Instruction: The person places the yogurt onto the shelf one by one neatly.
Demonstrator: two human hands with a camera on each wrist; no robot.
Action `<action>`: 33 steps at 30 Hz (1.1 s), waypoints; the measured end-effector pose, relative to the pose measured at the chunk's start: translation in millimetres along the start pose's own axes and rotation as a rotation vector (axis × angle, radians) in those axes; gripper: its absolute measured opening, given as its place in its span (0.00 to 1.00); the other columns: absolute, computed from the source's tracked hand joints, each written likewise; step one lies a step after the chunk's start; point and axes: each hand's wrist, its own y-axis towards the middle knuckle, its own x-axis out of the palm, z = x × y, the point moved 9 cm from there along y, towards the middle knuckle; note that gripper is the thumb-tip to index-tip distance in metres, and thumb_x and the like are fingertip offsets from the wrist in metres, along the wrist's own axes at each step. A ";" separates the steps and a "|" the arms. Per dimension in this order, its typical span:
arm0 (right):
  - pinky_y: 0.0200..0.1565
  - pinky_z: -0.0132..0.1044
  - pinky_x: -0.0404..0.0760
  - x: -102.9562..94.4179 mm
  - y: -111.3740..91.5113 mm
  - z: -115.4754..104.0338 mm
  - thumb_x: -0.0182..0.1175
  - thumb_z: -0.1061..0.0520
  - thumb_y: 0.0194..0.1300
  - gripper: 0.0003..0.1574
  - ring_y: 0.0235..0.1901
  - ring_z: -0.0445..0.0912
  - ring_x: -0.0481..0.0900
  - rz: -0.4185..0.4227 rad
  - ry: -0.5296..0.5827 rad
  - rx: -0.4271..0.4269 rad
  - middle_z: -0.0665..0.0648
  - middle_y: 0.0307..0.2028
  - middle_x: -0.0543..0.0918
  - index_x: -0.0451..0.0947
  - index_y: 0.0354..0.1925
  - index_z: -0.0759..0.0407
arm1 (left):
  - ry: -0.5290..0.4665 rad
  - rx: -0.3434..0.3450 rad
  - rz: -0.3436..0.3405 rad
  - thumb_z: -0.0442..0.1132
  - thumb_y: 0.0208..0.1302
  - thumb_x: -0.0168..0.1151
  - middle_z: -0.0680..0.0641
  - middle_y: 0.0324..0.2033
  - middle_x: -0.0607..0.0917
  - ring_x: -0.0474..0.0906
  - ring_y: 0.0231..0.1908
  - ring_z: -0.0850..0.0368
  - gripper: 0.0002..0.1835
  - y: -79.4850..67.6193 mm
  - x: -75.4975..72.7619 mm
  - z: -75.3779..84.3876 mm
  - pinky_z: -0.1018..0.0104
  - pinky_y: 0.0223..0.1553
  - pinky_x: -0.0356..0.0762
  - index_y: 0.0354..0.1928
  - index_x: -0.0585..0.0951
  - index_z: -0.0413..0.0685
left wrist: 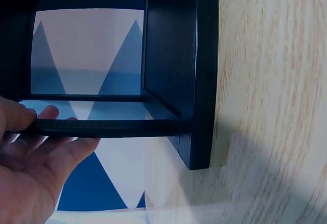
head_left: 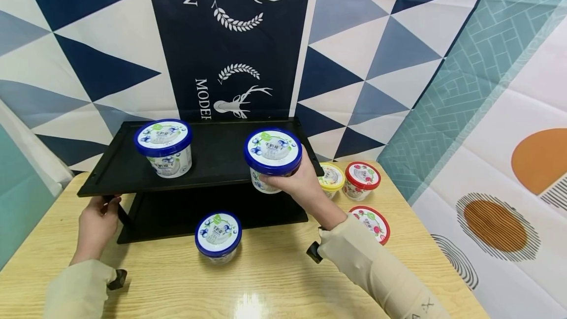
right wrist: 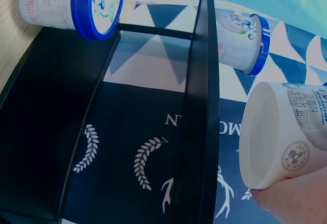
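A black two-tier rack [head_left: 217, 154] stands on the wooden table. At its left end my left hand [head_left: 95, 225] grips a thin black post [left wrist: 112, 128], fingers curled round it in the left wrist view. My right hand [head_left: 305, 183] holds a blue-lidded tub [head_left: 272, 149] upright by its side, near the right part of the top shelf. The right wrist view shows the bare underside of this held tub [right wrist: 260, 137], beyond the shelf's edge. Another blue-lidded tub [head_left: 163, 142] sits on the top shelf's left part. A third blue-lidded tub [head_left: 218, 234] stands on the table before the rack.
Right of the rack are a yellow-lidded tub [head_left: 331, 177] and two red-lidded tubs, one farther back [head_left: 362, 176] and one nearer [head_left: 371, 223], partly behind my right sleeve. A patterned cloth [head_left: 345, 53] hangs behind the rack. The wooden table [head_left: 177, 279] extends toward me.
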 end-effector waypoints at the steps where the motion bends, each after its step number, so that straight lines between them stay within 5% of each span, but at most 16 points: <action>1: 0.66 0.51 0.66 0.4 0.2 0.1 0.68 0.65 0.47 0.57 0.63 0.52 0.64 0.001 0.000 0.003 0.56 0.62 0.65 0.48 0.68 0.51 | 0.006 -0.002 0.002 0.38 0.72 0.37 0.30 0.54 0.75 0.71 0.52 0.38 0.19 0.1 -0.1 -0.4 0.41 0.54 0.72 0.55 0.70 0.33; 33: 0.67 0.48 0.65 7.1 16.0 -3.8 0.69 0.65 0.48 0.55 0.62 0.50 0.65 0.021 0.034 -0.019 0.55 0.62 0.65 0.49 0.67 0.51 | -0.002 -0.002 0.005 0.36 0.71 0.37 0.28 0.53 0.74 0.70 0.53 0.34 0.18 -1.2 -1.3 0.3 0.39 0.53 0.71 0.53 0.70 0.30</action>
